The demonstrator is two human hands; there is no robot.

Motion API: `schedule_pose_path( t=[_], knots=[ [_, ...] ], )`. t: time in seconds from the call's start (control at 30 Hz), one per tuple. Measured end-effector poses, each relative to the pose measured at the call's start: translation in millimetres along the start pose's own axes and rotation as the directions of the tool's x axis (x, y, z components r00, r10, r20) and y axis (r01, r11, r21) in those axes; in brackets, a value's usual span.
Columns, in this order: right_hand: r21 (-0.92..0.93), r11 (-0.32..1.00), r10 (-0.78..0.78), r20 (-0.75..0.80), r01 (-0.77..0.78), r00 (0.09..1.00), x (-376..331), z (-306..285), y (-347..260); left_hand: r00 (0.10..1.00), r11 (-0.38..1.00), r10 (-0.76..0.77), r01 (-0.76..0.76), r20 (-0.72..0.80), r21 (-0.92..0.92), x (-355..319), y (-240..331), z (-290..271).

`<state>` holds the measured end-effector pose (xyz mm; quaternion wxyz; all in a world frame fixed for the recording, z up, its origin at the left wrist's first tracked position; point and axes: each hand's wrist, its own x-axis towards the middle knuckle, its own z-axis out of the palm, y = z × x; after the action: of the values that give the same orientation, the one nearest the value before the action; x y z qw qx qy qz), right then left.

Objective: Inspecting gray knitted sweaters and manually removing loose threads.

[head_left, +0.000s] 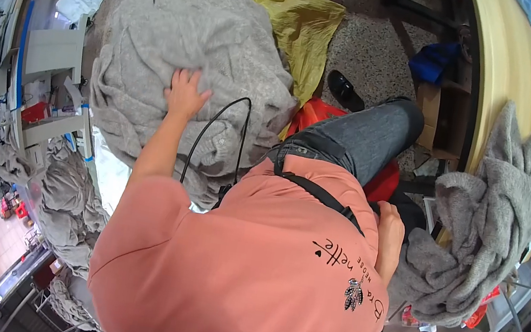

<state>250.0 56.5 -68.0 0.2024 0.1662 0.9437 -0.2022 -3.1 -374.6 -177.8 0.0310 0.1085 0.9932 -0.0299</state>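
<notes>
A large heap of light grey knitted fabric fills the space ahead and to the left. My left hand lies on top of it, palm down with the fingers spread, gripping nothing. Close to my right hip is my right hand, next to something black at my leg; its fingertips are partly hidden, so its grip does not show. A darker grey knitted piece drapes over the table edge to the right of that hand. A thin black cable loops up in front of the heap.
A yellow plastic sheet and a red bag lie beyond my legs. One black shoe rests on the speckled floor. To the right runs a wooden table, with a cardboard box below. More grey garments hang at left.
</notes>
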Motion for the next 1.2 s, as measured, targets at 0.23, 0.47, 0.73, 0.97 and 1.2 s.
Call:
schedule_pose_path(
  t=[0.23, 0.47, 0.73, 0.97, 1.2],
  knots=[
    [0.116, 0.990, 0.088, -0.067, -0.080, 0.994, -10, 3, 9, 0.586, 0.904, -0.409, 0.362, 0.699, 0.226, -9, -49, 50],
    [0.219, 0.975, 0.127, -0.698, 0.041, 0.705, -32, -35, 22, 0.857, 0.972, -0.030, -0.096, 0.515, 0.216, 58, -13, 18],
    [0.182, 0.805, 0.272, -0.959, -0.565, 0.078, -123, -98, 83, 0.760, 0.775, 0.608, -0.507, 0.227, -0.378, 142, 256, -109],
    [0.535, 0.411, 0.502, -0.809, -0.738, -0.306, -171, -54, 163, -0.058, -0.151, 0.958, -0.936, -0.282, -0.319, 23, 466, -223],
    [0.330, 0.919, 0.228, -0.890, -0.214, -0.395, -189, -81, 103, -0.330, -0.547, 0.769, -0.782, -0.547, -0.297, -74, 523, -276]
  ],
)
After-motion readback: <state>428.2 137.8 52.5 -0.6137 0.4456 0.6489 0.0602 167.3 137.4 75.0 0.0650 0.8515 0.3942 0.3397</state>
